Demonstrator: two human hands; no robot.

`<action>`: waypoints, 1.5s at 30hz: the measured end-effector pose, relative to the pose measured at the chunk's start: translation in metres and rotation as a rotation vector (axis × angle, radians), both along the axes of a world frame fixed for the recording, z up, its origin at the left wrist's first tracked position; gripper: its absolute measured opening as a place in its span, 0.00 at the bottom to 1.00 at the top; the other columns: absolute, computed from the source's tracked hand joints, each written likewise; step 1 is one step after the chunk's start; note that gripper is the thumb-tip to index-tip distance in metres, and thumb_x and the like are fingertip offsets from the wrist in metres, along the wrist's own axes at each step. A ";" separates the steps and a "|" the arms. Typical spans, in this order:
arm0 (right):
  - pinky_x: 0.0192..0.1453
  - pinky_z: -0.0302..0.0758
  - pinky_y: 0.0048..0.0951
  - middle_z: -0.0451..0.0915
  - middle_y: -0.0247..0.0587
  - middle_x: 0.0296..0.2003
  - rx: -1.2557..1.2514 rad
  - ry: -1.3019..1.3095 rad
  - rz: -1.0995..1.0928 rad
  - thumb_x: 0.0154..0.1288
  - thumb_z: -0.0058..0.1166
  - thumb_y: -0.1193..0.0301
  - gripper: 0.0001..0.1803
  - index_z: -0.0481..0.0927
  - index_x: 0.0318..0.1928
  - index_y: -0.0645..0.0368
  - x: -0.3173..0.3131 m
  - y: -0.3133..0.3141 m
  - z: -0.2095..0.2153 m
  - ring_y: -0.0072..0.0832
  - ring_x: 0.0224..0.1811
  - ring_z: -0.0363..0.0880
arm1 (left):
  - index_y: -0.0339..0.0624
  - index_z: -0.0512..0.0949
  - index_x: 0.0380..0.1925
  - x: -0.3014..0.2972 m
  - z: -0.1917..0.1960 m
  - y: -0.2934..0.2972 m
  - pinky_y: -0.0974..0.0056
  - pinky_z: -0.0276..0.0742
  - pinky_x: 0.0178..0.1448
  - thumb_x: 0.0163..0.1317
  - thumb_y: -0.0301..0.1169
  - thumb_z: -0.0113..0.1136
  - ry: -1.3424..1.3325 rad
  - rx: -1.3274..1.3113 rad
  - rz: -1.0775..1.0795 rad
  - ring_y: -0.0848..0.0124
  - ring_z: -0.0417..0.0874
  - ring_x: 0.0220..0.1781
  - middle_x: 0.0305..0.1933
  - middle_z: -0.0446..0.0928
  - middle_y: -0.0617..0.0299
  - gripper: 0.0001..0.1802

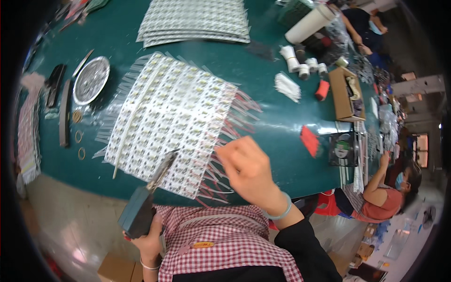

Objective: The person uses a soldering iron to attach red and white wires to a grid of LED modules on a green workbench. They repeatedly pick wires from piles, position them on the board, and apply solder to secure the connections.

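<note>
Nearest, at the lower edge, the person's checked red-and-white apron (225, 239) fills the near middle. Just left of it the left hand (146, 237) is clenched around the dark teal body of a hand tool (140, 207), whose thin metal tip reaches up and right to touch the near edge of the sheet of white LED modules (171, 120). To the right, the right hand (249, 171), with a pale bangle on the wrist, hovers with curled fingers over the red and white wires (221, 183) that fan out from the sheet's near right corner; whether it pinches a wire I cannot tell.

That sheet lies tilted on the green table (277, 131), its rows of modules running from near left to far right, with clear wire ends sticking out along its left side. Left of it sit a round metal dish (91, 80), a few rubber bands (79, 136) and a dark bar-shaped tool (64, 113).

Farther right lie a bundle of white strips (287, 87), small tape rolls (305, 68), a red block (309, 140) and an open cardboard box (343, 94). At the far edge rests a stack of more module sheets (195, 21). On the far right, another person in a pink top (385, 202) sits at the table.
</note>
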State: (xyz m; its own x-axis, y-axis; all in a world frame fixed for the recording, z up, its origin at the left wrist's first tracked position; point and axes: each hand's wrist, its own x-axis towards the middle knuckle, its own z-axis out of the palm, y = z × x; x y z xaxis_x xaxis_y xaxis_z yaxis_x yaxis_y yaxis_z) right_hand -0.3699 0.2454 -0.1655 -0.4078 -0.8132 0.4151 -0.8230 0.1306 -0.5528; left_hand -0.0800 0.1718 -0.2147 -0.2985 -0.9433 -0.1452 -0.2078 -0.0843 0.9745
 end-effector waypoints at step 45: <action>0.38 0.81 0.35 0.82 0.40 0.35 0.832 0.835 -0.058 0.44 0.67 0.76 0.09 0.87 0.31 0.56 -0.134 0.020 0.027 0.36 0.41 0.83 | 0.30 0.80 0.50 0.000 0.021 0.008 0.74 0.71 0.26 0.55 0.18 0.71 0.093 -0.081 0.081 0.80 0.78 0.26 0.41 0.84 0.59 0.21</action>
